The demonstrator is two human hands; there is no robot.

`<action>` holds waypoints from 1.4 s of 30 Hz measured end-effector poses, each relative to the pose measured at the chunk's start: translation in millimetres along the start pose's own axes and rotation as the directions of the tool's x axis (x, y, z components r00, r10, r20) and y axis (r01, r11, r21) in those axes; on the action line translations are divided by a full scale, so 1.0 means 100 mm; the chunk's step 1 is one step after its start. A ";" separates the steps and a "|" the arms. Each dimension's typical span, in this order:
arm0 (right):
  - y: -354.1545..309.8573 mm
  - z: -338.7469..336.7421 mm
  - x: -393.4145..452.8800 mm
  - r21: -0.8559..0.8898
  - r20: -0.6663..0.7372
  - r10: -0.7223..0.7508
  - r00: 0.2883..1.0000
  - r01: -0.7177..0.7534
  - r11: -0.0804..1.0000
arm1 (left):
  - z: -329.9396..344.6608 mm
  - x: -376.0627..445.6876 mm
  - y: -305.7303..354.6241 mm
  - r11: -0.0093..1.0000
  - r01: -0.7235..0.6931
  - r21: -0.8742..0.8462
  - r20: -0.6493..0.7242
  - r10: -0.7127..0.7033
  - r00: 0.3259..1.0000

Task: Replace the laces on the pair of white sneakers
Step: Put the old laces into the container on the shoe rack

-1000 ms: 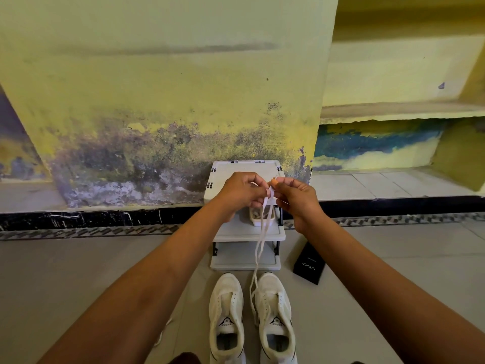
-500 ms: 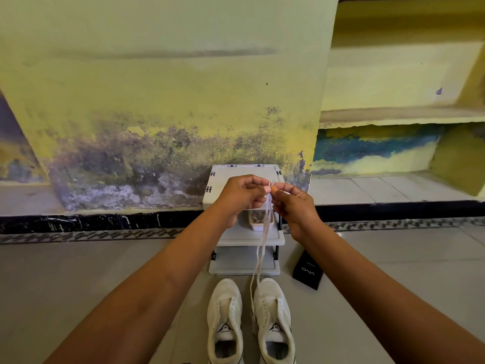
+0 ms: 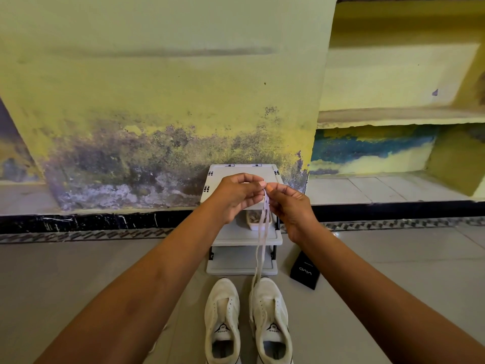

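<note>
Both hands are pinching the lace (image 3: 262, 240) up in front of the rack (image 3: 244, 258): the left hand (image 3: 237, 197) and the right hand (image 3: 290, 206) are holding its two ends together between thumb and fingertips. The lace is hanging down to the right sneaker (image 3: 271, 319), where it is sitting in the eyelets. The left sneaker (image 3: 222, 319) is lying just beside it on the floor (image 3: 78, 271), unlaced. A black box (image 3: 305, 271) is resting on the floor right of the rack.
</note>
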State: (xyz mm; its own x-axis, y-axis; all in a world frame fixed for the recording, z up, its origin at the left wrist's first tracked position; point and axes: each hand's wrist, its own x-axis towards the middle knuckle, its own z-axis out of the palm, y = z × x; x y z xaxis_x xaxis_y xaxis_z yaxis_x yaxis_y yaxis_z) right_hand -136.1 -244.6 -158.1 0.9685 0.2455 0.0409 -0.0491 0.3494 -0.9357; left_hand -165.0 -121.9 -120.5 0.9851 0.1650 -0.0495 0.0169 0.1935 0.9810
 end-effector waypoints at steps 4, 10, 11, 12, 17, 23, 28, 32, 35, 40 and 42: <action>0.00 0.00 -0.01 0.007 -0.001 -0.028 1.000 0.028 1.000 | 0.03 0.00 0.00 0.994 0.032 -0.103 -0.016 -0.034 0.999; 0.00 0.04 -0.02 0.012 -0.002 -0.067 0.998 0.067 0.998 | 0.06 0.01 -0.01 0.993 0.048 -0.104 -0.059 -0.054 0.997; -0.01 0.04 -0.01 0.009 -0.009 -0.054 0.998 0.054 0.998 | 0.06 0.01 -0.01 0.996 0.047 -0.078 -0.069 -0.053 0.996; -0.01 0.05 0.00 -0.010 0.003 -0.021 1.000 0.021 1.000 | 0.06 0.01 -0.02 0.998 0.046 -0.042 -0.078 -0.049 0.996; 0.05 0.09 -0.03 -0.315 0.254 0.218 0.942 -0.132 0.940 | 0.06 0.01 -0.01 0.998 0.045 0.040 -0.094 -0.041 0.995; 0.17 -0.10 -0.04 -0.642 0.436 0.351 0.829 0.013 0.766 | -0.21 0.07 0.14 0.908 -0.055 -0.416 -0.277 -0.069 0.959; 0.30 -0.43 -0.03 -0.964 0.175 0.615 0.769 0.262 -0.054 | -0.76 0.15 -0.06 0.972 -0.101 -0.213 -0.612 -0.052 0.789; 0.21 -0.54 -0.01 -0.991 0.137 0.538 0.832 0.115 0.076 | -0.92 0.16 -0.12 0.999 0.025 0.019 -0.566 -0.010 0.824; 0.17 -0.44 0.01 -0.897 0.248 0.417 0.874 0.044 0.440 | -0.80 0.08 -0.13 0.944 0.148 0.296 -0.159 -0.105 0.982; 0.16 -0.17 -0.02 -0.734 0.378 0.292 0.878 0.092 0.673 | -0.41 -0.02 -0.18 0.653 0.004 0.757 0.245 -0.290 0.925; 0.15 -0.14 -0.02 -0.712 0.387 0.265 0.883 0.103 0.695 | -0.36 -0.02 -0.17 0.630 -0.056 0.775 0.268 -0.247 0.931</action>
State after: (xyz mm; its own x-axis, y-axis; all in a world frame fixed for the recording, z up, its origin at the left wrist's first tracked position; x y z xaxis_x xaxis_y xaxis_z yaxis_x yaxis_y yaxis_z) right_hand -134.9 -252.7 -177.3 0.7480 0.6594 -0.0762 0.2396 -0.3752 -0.8954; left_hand -173.3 -91.1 -143.4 0.9591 -0.1537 -0.2377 0.0878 -0.6368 0.7660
